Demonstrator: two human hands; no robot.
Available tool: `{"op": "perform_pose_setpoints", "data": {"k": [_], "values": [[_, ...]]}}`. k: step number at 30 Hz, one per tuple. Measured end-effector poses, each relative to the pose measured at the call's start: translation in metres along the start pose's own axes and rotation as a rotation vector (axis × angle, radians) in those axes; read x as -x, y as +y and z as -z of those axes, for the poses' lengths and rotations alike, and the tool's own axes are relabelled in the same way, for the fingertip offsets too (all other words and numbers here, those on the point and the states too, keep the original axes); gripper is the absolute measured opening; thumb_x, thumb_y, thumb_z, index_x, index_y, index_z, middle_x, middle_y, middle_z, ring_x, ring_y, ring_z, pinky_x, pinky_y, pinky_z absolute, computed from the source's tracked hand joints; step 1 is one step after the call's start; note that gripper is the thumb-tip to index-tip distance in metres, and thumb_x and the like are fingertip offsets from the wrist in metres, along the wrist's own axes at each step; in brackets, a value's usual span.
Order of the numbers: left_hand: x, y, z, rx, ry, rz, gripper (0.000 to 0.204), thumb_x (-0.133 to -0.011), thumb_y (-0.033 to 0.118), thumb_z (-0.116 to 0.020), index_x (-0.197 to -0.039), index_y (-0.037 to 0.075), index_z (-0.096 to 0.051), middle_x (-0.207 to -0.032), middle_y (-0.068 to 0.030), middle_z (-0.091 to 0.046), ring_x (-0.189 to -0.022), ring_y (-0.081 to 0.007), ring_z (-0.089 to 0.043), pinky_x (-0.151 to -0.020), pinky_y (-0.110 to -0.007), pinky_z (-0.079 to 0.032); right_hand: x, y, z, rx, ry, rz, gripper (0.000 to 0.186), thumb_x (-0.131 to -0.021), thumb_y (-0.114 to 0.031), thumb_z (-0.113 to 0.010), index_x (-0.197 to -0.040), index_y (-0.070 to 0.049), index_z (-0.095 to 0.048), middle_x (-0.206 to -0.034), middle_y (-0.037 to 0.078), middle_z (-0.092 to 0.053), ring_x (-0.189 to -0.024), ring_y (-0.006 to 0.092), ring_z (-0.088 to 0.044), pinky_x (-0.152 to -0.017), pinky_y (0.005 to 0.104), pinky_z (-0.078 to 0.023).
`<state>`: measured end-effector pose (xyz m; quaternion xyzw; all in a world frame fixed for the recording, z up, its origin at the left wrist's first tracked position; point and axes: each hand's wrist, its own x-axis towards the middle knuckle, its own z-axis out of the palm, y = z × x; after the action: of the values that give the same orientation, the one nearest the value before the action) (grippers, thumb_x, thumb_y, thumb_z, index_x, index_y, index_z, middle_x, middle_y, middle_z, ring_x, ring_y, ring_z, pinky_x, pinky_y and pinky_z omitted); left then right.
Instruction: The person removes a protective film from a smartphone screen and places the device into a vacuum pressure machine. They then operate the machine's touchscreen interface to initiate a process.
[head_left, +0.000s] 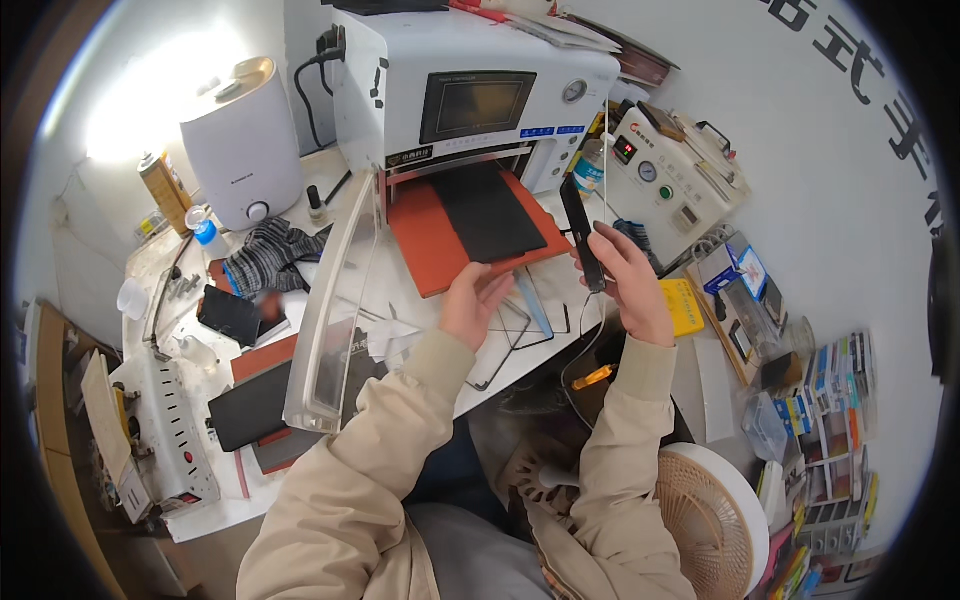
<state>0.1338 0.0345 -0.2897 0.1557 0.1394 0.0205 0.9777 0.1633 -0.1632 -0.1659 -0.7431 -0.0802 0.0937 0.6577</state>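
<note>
An orange pad (415,239) with a black flat sheet (489,207) on it projects from the open front of a white machine (383,90). My left hand (478,305) grips the pad's front edge, fingers partly beneath it. My right hand (630,284) is closed on a slim black phone-like device (582,232), held upright right of the pad, with a thin cable below it. A clear door panel (322,318) stands swung out at left. Thin frames and glass pieces (532,310) lie on the white desk (258,497) under the pad.
A white humidifier (237,154), bottles, striped gloves (262,255) and dark slabs (248,409) crowd the left. At right are a control-panel machine (664,182), a yellow box (680,307), small-goods racks (827,439) and, low by my arm, a round fan (709,517).
</note>
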Motion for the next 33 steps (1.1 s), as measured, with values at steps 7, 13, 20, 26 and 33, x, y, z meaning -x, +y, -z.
{"op": "perform_pose_setpoints", "data": {"k": [7, 13, 20, 26, 33], "values": [[0.021, -0.009, 0.003, -0.038, -0.053, -0.049, 0.026, -0.091, 0.003, -0.058, -0.115, -0.002, -0.054, -0.116, -0.0124, -0.061, -0.114, -0.0293, -0.06, -0.105, -0.042, -0.051, -0.023, -0.012, -0.01, 0.586, 0.195, 0.085, 0.098, -0.074, -0.052, -0.078, -0.14, 0.012, -0.043, -0.094, 0.015, -0.07, -0.085, 0.0189, -0.067, -0.079, 0.0296, -0.051], [0.044, -0.03, 0.005, -0.003, 0.001, -0.003, 0.021, -0.091, 0.002, -0.06, -0.111, -0.002, -0.056, -0.115, -0.012, -0.062, -0.113, -0.0291, -0.061, -0.105, -0.042, -0.05, -0.039, -0.02, -0.035, 0.761, 0.119, 0.077, 0.101, -0.072, -0.058, -0.074, -0.138, 0.012, -0.045, -0.099, 0.022, -0.071, -0.096, 0.0301, -0.07, -0.085, 0.0349, -0.052], [0.039, -0.041, 0.018, 0.012, 0.006, 0.028, 0.018, -0.092, 0.005, -0.061, -0.109, 0.0, -0.056, -0.116, -0.0118, -0.061, -0.115, -0.0277, -0.059, -0.108, -0.042, -0.047, -0.074, 0.002, -0.071, 1.071, 0.125, 0.165, 0.093, -0.072, -0.061, -0.071, -0.134, 0.006, -0.051, -0.104, 0.025, -0.069, -0.101, 0.0379, -0.068, -0.085, 0.0418, -0.053], [0.04, -0.045, 0.02, 0.006, -0.001, 0.035, 0.022, -0.094, 0.007, -0.06, -0.114, 0.0, -0.055, -0.118, -0.0115, -0.062, -0.119, -0.0255, -0.057, -0.109, -0.04, -0.045, -0.077, 0.019, -0.093, 1.127, 0.183, 0.246, 0.084, -0.072, -0.055, -0.074, -0.13, 0.002, -0.054, -0.102, 0.025, -0.069, -0.097, 0.0394, -0.067, -0.082, 0.0453, -0.054], [0.042, -0.047, 0.019, -0.053, -0.064, 0.005, 0.023, -0.095, 0.008, -0.057, -0.116, 0.0, -0.055, -0.122, -0.0126, -0.062, -0.12, -0.022, -0.056, -0.112, -0.036, -0.041, -0.073, 0.029, -0.109, 1.249, 0.252, 0.289, 0.082, -0.072, -0.049, -0.077, -0.132, 0.0, -0.051, -0.108, 0.022, -0.067, -0.1, 0.0376, -0.066, -0.08, 0.0444, -0.056]]}}
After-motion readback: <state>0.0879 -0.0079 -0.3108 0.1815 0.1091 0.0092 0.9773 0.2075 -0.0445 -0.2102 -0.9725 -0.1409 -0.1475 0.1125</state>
